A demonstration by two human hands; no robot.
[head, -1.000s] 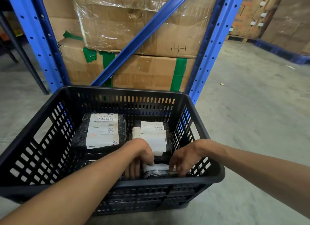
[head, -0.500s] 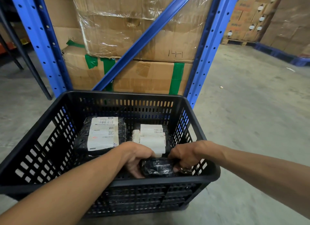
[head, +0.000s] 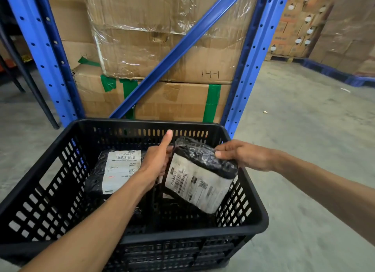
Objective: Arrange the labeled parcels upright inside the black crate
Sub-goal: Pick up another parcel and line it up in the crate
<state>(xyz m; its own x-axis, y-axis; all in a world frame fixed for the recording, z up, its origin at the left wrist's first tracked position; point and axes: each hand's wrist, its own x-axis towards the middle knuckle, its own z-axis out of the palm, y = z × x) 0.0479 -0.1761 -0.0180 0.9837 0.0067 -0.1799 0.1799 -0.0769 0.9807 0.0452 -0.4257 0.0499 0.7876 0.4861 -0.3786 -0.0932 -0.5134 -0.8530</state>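
A black slatted crate (head: pixel 251 223) stands on the floor in front of me. Both hands hold a black-wrapped parcel (head: pixel 199 174) with a white label, tilted over the crate's right half. My left hand (head: pixel 157 162) grips its left side, thumb pointing up. My right hand (head: pixel 241 155) holds its top right edge. A second labeled parcel (head: pixel 119 170) leans against the back left of the crate, its label facing me. What lies under the lifted parcel is mostly hidden.
Blue rack uprights (head: pixel 247 68) and a diagonal brace stand right behind the crate, with taped cardboard boxes (head: pixel 162 54) stacked between them. More boxes on pallets (head: pixel 324 28) sit at the far right. Bare concrete floor (head: pixel 304 129) lies to the right.
Both hands have lifted the parcel from the crate's near right corner up and turned it so its label faces me. The view has also moved closer to the crate.
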